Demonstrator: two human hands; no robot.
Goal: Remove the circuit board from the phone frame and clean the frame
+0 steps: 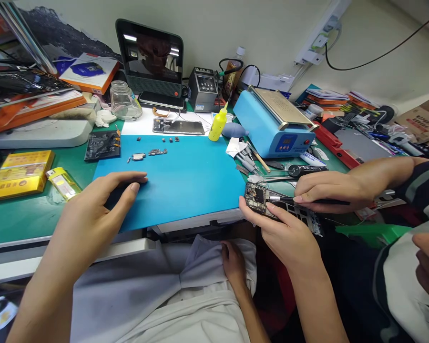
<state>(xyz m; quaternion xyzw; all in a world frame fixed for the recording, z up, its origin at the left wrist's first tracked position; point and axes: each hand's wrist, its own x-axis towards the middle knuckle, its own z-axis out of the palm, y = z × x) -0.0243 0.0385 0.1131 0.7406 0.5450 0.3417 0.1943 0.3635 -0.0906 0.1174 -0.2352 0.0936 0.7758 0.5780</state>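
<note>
Head view: your left hand (103, 202) lies flat at the near left corner of the blue mat (186, 176), fingers stretched out and loosely together. It rests on top of a small dark thing (115, 194) rather than closing around it; what that thing is cannot be told, as your palm hides most of it. Your right hand (236, 262) is down in your lap, spread loosely on the white cloth (200, 271), holding nothing.

Just to the right of the mat's near edge, another person's two hands are at work. One hand (288, 233) grips an opened phone (259, 196) from below, and the other hand (329, 190), coming from a striped sleeve (420, 183), holds a thin dark tool (289, 199) with its tip on the phone's exposed insides.

Farther up the mat lie small metal parts (148, 153) and a row of tiny dark bits (169, 139). Beyond the mat's far edge a second phone (178, 126) lies flat on white paper, with a yellow squeeze bottle (218, 125) standing just beside it. A light-blue machine (271, 126) sits to the right. A glass jar (124, 101) and a dark screen (152, 57) stand at the back. To your left, a yellow box (19, 174) rests on the green table (28, 214).
</note>
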